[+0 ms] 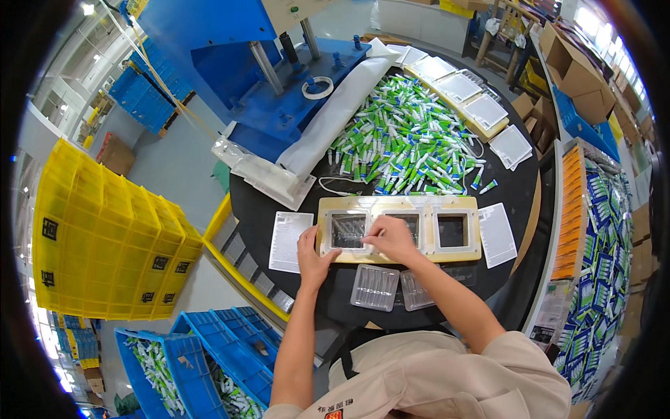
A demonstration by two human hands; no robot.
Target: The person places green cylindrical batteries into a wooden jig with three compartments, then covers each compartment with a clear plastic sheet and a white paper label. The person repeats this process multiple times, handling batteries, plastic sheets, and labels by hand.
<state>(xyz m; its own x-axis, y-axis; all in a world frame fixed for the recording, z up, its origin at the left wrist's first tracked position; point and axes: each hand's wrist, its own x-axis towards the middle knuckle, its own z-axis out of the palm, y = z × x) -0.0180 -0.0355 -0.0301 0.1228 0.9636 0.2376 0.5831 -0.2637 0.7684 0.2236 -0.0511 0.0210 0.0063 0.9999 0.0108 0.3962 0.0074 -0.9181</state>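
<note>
A cream-coloured fixture (399, 201) with three white-rimmed windows lies across the round black table. In its left window sits a clear plastic blister tray (347, 227). My left hand (312, 257) rests over the fixture's left end, fingers and thumb apart, the thumb by the window's near rim. Over the bar between the left and middle windows, my right hand (392, 237) has its fingers pinched together at the blister tray's right edge. The middle window is partly covered by that hand. Two more clear trays, a left one (375, 287) and a right one (414, 290), lie in front of the fixture.
Behind the fixture is a heap of green-and-white tubes (408, 136). White printed cards lie at left (291, 241) and right (497, 235). A blue press (279, 91) stands far left. Yellow crates (112, 237) and blue crates (230, 342) stand left. A second fixture (488, 129) lies at the back right.
</note>
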